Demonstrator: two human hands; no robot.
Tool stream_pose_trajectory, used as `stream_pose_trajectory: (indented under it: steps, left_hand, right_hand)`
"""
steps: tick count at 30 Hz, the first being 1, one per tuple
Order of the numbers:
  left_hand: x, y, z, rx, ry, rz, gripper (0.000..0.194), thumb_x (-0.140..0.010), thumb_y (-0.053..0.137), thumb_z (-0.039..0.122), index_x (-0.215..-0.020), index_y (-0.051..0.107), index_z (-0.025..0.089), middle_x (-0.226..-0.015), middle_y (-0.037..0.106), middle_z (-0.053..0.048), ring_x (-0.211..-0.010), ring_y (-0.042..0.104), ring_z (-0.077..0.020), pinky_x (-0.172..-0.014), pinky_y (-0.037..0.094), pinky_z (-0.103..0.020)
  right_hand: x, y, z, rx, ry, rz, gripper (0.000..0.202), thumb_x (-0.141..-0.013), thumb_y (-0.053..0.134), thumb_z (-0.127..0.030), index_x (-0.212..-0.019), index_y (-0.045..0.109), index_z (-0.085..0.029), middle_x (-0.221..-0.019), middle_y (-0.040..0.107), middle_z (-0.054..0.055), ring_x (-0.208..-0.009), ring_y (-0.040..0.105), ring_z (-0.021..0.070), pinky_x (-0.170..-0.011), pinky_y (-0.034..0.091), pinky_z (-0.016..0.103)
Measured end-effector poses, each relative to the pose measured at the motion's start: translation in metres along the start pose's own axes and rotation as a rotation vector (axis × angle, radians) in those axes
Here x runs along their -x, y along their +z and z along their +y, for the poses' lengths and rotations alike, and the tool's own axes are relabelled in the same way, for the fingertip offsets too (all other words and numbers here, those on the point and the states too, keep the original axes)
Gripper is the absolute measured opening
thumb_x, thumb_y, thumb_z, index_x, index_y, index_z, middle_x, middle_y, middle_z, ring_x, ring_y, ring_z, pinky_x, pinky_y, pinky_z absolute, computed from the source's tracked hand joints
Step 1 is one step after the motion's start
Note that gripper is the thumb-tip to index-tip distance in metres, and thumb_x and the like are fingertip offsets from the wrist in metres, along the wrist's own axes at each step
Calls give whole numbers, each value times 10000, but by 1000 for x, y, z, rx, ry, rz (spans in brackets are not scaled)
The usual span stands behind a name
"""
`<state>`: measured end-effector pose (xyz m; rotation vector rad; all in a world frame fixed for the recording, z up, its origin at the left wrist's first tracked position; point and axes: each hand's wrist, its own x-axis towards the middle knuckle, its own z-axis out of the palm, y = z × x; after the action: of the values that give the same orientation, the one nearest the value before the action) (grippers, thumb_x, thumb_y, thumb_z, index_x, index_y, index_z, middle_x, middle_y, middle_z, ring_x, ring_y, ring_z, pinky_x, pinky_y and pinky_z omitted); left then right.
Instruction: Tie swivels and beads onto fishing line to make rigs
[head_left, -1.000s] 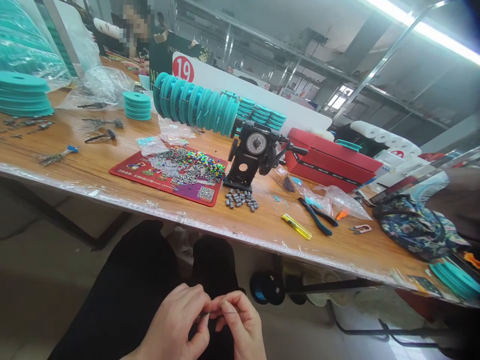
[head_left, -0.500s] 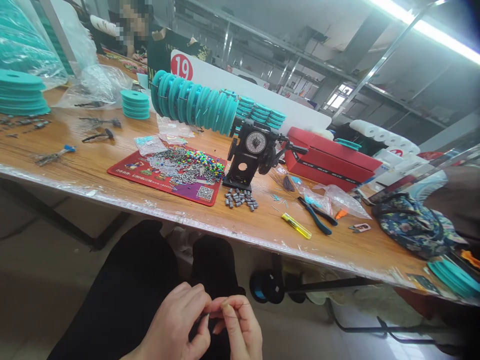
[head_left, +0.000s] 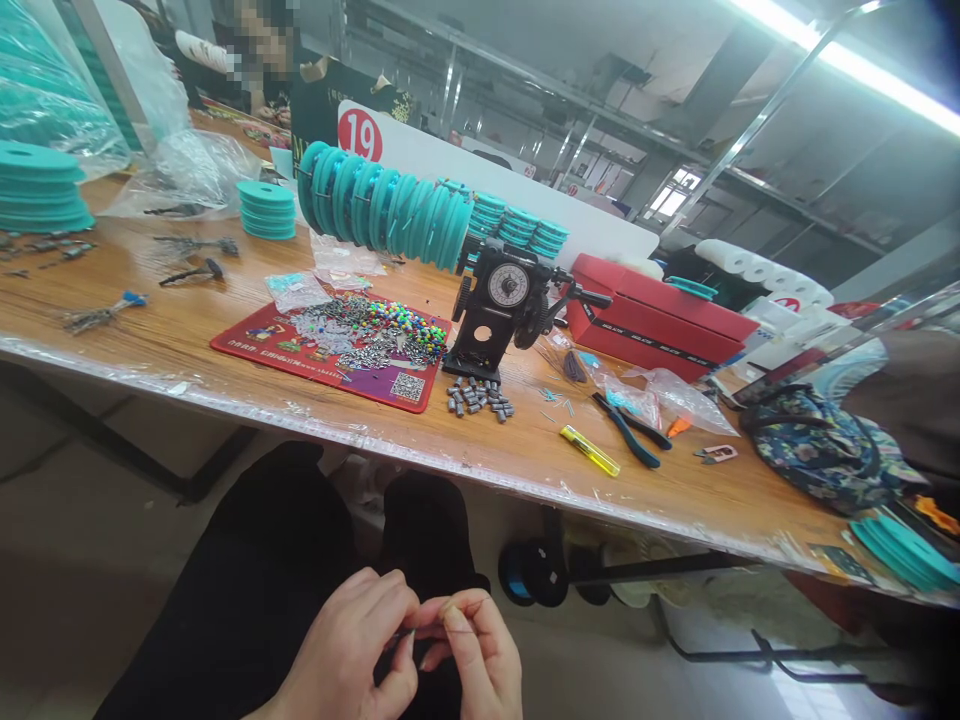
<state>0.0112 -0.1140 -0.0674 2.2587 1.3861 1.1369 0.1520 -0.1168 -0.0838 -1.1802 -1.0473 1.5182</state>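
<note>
On table [head_left: 517, 440], spools [head_left: 386, 212] mounted on winder [head_left: 510, 285], beads [head_left: 409, 325] and cylinders [head_left: 475, 400] loose. Over lap [head_left: 292, 540], pinches line [head_left: 463, 631] between left hand [head_left: 356, 640] and right hand [head_left: 484, 650], grip seemingly clamped from both sides. Looks under way; cannot tell amount left.

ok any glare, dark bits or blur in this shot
In the head view, the ceiling light glares at upper right; in the head view, the space under the table is dark; in the head view, the thin strand at the right hand is barely discernible.

Two hands [head_left: 349, 640], one red box [head_left: 660, 325], one mat [head_left: 390, 388].
</note>
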Motion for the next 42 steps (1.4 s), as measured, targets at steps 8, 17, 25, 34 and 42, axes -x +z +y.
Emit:
stream_pose_trajectory:
  steps: [8,17,25,34,42]
  left_hand:
    - [4,0,-10,-91,-30,-63,155,-715,389,42,-685,419,190,-584,483,21,-505,469,-133,-518,383,-281]
    - [8,-7,-4,-46,-82,-150,141,-771,394,100,-697,469,193,-607,530,18,-530,508,-130,-490,418,-254]
    - [12,-25,-8,-49,-85,-112,90,-780,459,160,-753,529,210,-644,582,25,-558,550,-119,-529,445,-213]
    - [21,-16,-14,44,-236,-216,124,-832,449,217,-744,536,220,-682,577,34,-630,562,-113,-579,451,-203]
    - [19,-17,-12,229,-415,-329,200,-861,389,270,-718,512,202,-685,552,31,-630,558,-95,-580,445,-164]
  right_hand:
    - [0,-7,-33,480,-404,268,77,-775,539,-212,-754,611,-197,-780,637,43,-647,596,144,-561,466,213]
    - [-8,-3,-30,1159,-730,-212,202,-785,394,-95,-780,585,-162,-631,602,9,-530,576,134,-486,412,215]
    - [-9,-2,-30,1092,-695,-199,168,-762,435,-116,-755,589,-184,-642,619,-32,-542,587,105,-512,375,198]
    - [-12,-2,-30,1099,-732,-206,153,-730,470,-116,-734,601,-195,-612,610,-49,-521,568,90,-499,355,196]
    - [-13,5,-30,1124,-797,-166,187,-650,455,-107,-734,591,-202,-542,565,-62,-466,522,87,-460,312,215]
